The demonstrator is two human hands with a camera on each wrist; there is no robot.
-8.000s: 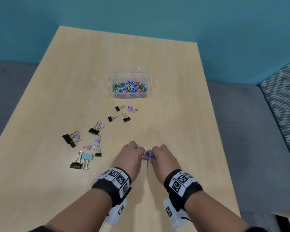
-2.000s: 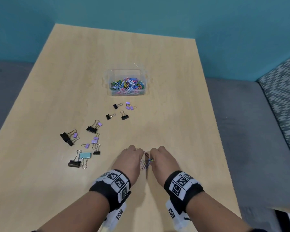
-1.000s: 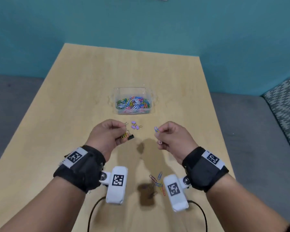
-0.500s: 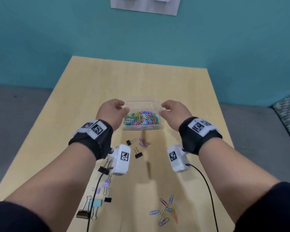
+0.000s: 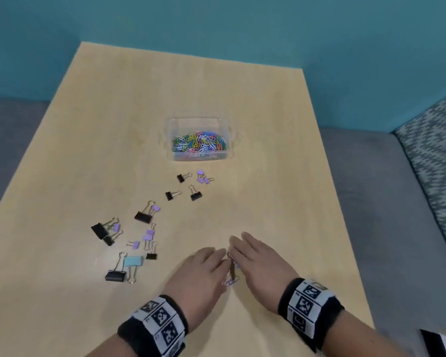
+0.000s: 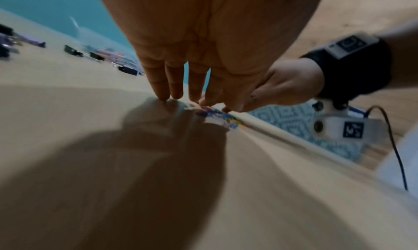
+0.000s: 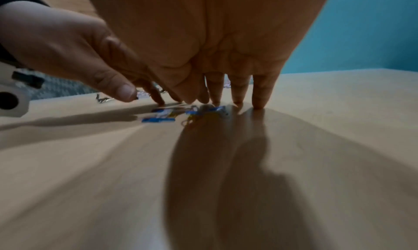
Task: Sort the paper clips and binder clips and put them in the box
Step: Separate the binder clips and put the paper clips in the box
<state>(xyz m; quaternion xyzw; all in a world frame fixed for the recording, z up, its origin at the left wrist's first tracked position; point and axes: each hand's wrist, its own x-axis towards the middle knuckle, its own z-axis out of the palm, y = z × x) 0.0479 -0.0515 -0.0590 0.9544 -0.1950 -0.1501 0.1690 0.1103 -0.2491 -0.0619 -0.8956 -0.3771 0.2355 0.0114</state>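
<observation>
A small heap of coloured paper clips [image 5: 231, 279] lies near the table's front edge, partly hidden between my two hands. My left hand [image 5: 204, 266] lies just left of the heap and my right hand [image 5: 258, 256] just right of it. Both have straight fingers [image 6: 162, 91] whose tips touch the tabletop [image 7: 257, 100] around the clips [image 7: 178, 113]. Neither hand holds anything. The clear plastic box [image 5: 198, 120] stands mid-table, holding many coloured paper clips [image 5: 200, 143]. Black, purple and pale blue binder clips [image 5: 142, 217] lie scattered between the box and my left hand.
The wooden table [image 5: 268, 150] is bordered by a teal wall behind and grey floor at both sides. A patterned cushion [image 5: 433, 155] sits off the right edge. A larger black binder clip [image 5: 115, 274] and a blue one [image 5: 133, 261] lie left of my left hand.
Half a second ago both hands hovered at the box. They have dropped back to the table's front edge, fingers now spread flat around the loose paper clips.
</observation>
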